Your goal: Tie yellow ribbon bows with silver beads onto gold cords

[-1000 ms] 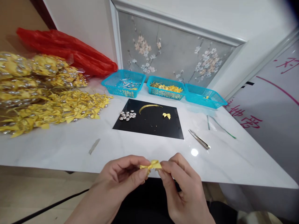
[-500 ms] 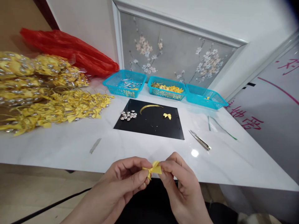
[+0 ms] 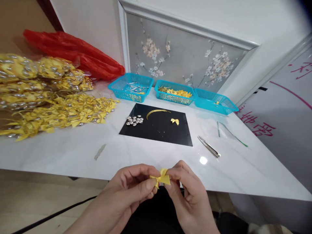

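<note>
A yellow ribbon bow [image 3: 163,178] is pinched between my two hands over the near table edge. My left hand [image 3: 136,187] grips its left part between thumb and index finger. The thumb and forefinger of my right hand [image 3: 188,188] close on the bow's right side. Beyond them, a black mat [image 3: 156,130] carries a cluster of silver beads [image 3: 134,120], a curved bundle of thin gold cords [image 3: 157,112] and a second yellow bow [image 3: 175,121]. Metal thread snips [image 3: 209,147] lie to the right of the mat.
Three blue baskets line the back: the left basket [image 3: 114,87], the middle basket [image 3: 175,100] and the right basket [image 3: 226,109]. Yellow bow pieces with silver beads [image 3: 65,110] heap at left, near a red plastic bag [image 3: 78,52]. Green strips [image 3: 234,135] lie at right.
The bow has turned slightly, so its right loop and tail show more. Both hands keep hold of it in nearly the same place. The view shifts very slightly.
</note>
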Demonstrator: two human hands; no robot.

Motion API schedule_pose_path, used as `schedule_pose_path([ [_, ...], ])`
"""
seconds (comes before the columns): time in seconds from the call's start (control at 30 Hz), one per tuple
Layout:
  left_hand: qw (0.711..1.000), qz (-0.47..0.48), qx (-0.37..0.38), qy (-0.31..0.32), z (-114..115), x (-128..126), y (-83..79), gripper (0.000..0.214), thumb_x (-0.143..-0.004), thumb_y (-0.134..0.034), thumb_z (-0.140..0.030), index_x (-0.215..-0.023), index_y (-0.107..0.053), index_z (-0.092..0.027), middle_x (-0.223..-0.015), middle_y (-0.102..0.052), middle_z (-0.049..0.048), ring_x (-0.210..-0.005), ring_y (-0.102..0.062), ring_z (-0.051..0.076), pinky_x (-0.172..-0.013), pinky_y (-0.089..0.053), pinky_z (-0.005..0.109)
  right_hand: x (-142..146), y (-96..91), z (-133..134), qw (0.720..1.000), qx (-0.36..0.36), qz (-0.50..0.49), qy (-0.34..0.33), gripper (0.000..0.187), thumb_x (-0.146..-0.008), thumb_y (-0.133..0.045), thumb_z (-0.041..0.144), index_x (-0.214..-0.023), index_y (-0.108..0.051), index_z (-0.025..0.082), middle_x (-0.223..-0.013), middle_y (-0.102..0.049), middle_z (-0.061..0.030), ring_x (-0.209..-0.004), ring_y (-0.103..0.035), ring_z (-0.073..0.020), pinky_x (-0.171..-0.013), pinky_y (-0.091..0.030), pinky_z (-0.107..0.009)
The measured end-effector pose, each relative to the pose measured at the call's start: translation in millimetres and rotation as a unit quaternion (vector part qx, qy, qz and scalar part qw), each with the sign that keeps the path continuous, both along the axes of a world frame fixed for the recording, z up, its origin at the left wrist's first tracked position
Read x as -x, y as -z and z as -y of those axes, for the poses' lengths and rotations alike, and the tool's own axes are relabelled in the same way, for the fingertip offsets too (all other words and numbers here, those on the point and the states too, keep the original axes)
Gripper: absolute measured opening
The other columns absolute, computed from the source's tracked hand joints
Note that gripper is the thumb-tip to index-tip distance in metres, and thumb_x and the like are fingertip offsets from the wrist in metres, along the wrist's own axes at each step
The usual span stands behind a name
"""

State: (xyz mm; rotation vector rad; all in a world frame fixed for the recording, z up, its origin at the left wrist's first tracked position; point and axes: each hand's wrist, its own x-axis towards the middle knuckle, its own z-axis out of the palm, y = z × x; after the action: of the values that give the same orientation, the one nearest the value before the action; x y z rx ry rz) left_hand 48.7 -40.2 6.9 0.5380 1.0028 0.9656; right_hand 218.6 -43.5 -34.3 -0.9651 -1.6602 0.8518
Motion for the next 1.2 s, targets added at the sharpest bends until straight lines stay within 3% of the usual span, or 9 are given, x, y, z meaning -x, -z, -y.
schedule_pose_path([
  [0.43,1.000,0.007,0.012,0.000,1.0,1.2,-1.0,0.024,-0.058,-0.095,-0.032,-0.075,-0.082,-0.022,-0.072,-0.071,0.0001,-0.073,-0.060,0.013,-0.071,-0.050,0.021,1.6,4.3,0.6,0.999,0.032,-0.038,-0.014,0.021,-0.101,-0.049,0.019,-0.101,-0.067,0.029,-0.081,-0.049,0.0007,-0.071,-0.049,-0.0139,-0.060,-0.040,-0.024],
  [0.73,0.997,-0.067,-0.018,-0.024,4.2,0.8,0.7,0.027,-0.057,-0.095,-0.037,-0.077,-0.082,-0.024,-0.076,-0.074,0.0000,-0.074,-0.061,0.015,-0.069,-0.049,0.023,2.3,3.8,0.1,1.000,0.002,-0.018,0.003,0.020,-0.099,-0.051,0.015,-0.098,-0.068,0.025,-0.079,-0.052,0.0004,-0.069,-0.052,-0.0131,-0.059,-0.042,-0.023],
  [1.2,1.000,-0.019,0.007,-0.018,3.7,0.3,-1.3,0.024,-0.058,-0.095,-0.033,-0.076,-0.082,-0.023,-0.073,-0.073,0.0005,-0.074,-0.061,0.015,-0.070,-0.050,0.022,7.0,6.5,4.6,0.994,0.070,-0.076,-0.018,0.020,-0.102,-0.048,0.021,-0.098,-0.067,0.025,-0.082,-0.049,-0.0004,-0.072,-0.051,-0.0137,-0.059,-0.040,-0.025],
])
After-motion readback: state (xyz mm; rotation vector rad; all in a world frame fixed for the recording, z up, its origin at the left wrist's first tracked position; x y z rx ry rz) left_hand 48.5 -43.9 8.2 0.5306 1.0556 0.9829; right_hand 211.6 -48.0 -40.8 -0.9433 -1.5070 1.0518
